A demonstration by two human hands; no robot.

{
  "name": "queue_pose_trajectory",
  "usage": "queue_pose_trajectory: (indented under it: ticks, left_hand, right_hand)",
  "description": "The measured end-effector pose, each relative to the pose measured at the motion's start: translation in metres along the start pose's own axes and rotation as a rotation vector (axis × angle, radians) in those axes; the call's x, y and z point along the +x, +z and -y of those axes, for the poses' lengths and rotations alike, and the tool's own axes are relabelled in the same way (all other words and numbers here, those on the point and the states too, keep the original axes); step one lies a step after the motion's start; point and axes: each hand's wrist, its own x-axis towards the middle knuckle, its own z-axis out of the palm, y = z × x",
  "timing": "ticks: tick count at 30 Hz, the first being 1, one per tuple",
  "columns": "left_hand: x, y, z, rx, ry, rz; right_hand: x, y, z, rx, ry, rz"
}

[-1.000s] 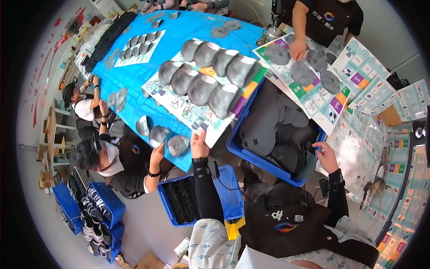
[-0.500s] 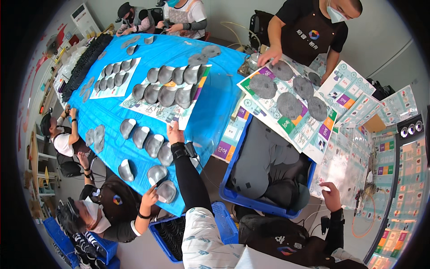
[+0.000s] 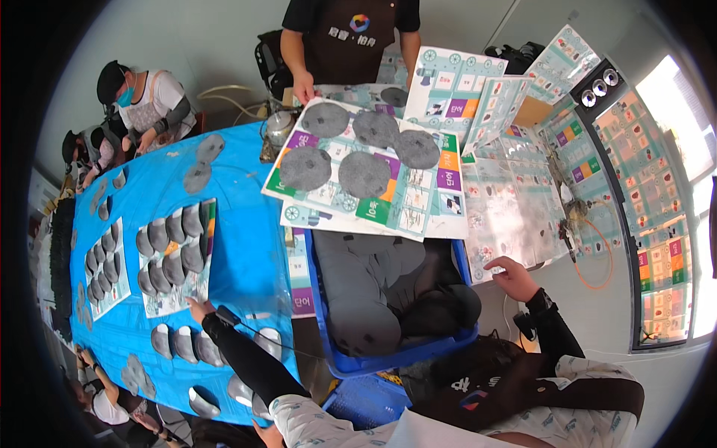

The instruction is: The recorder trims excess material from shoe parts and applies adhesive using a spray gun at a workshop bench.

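Observation:
On the left, my left hand point(image 3: 198, 308) grips the near edge of a printed board point(image 3: 175, 300), its thumb and fingers closed at the edge. Two rows of dark grey curved cup pieces point(image 3: 173, 266) stand on that board. My right hand point(image 3: 511, 278) is raised on the right beside the blue crate point(image 3: 323, 328), fingers apart and slightly bent, holding nothing. Dark grey foam sheets point(image 3: 366, 287) with rounded edges fill the crate. More curved cups point(image 3: 184, 343) lie on the blue table cover near my left forearm.
Beyond the crate, another printed board point(image 3: 278, 173) bears several flat grey discs point(image 3: 364, 175); a co-worker's hand point(image 3: 304, 86) touches its far edge. A smaller sheet with cups point(image 3: 108, 278) lies farther left. A metal kettle point(image 3: 280, 128) stands behind. A co-worker's hand point(image 3: 269, 433) shows at the lower edge.
The view has swung right, so the table and boards appear farther left. My left hand stays at the board's edge. The co-worker opposite now stands straighter in view.

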Motion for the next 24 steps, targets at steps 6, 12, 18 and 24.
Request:
queue_pose_trajectory:
  ticks: [6,12,18,24]
  left_hand:
    - [-0.095,-0.03,-0.084,1.299,0.65,0.212]
    - [-0.362,-0.044,-0.176,0.692,0.664,0.348]
    - [-0.645,-0.047,-0.206,-0.214,0.187,0.205]
    - [-0.89,-0.082,-0.153,-0.327,0.043,0.071]
  right_hand:
    - [0.024,-0.004,-0.015,0.067,-0.136,0.118]
    - [0.054,-0.011,-0.04,0.098,-0.259,0.321]
    - [0.082,-0.013,-0.069,0.105,-0.488,0.638]
    - [0.069,-0.02,-0.083,0.219,-0.595,0.964]
